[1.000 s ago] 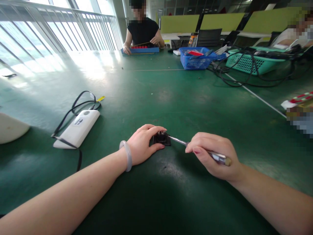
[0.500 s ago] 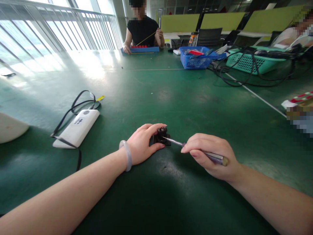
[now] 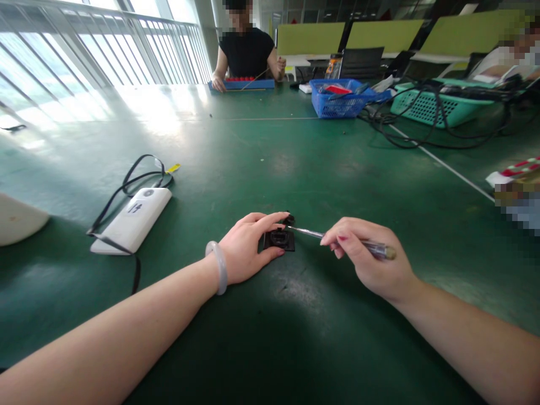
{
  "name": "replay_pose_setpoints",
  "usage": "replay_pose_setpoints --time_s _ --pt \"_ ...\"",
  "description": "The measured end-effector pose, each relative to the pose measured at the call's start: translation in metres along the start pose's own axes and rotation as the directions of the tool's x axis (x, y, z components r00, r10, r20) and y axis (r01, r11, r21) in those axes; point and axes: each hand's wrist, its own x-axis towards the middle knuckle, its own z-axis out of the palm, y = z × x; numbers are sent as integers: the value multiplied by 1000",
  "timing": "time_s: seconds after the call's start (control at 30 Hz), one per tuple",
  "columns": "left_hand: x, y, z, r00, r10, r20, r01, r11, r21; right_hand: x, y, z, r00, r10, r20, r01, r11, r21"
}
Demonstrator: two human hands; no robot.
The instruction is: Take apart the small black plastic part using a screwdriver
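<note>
Screwdriver (image 3: 311,233) in the right hand (image 3: 383,275), slim and bright-shafted, is pinched between the thumb and fingers, with the butt of its handle sticking out over the palm. The shaft slants leftward to a tip that ends just past the left index fingertip, beside a small dark piece (image 3: 289,219); whether the tip touches that piece is too fine to tell. The left hand (image 3: 243,247) lies on its side on the green table (image 3: 270,180), thumb and index finger spread like a clamp around a small black plastic fitting (image 3: 279,240). The fitting sits flat on the tabletop inside that grip, its square base showing between the two digits: the thumb rests along its near edge, the index finger arches over its far side, and its right-hand corner juts out beyond the grasp toward the screwdriver. The dark piece stands at the far side, beyond the index fingertip; how it joins the fitting is hidden. A pale bracelet (image 3: 217,269) circles the left wrist. Well apart to the left lies a white flat device (image 3: 141,216) with a dark cord (image 3: 110,211), and a blue basket (image 3: 337,106) stands farther back.
</note>
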Motion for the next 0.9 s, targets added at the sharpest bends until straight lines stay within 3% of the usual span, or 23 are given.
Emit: replay_pose_setpoints --time_s 0.13,0.5,0.9 --pt "0 0 0 1000 1 6 0 1000 -23 2 -3 2 992 -34 118 40 998 -54" --pt "0 0 1 1000 25 -7 -25 1000 2 -1 -8 -1 994 -106 3 106 988 -110" --pt "-1 0 2 999 19 -43 -18 999 37 -2 -8 -3 961 -218 171 222 975 -4"
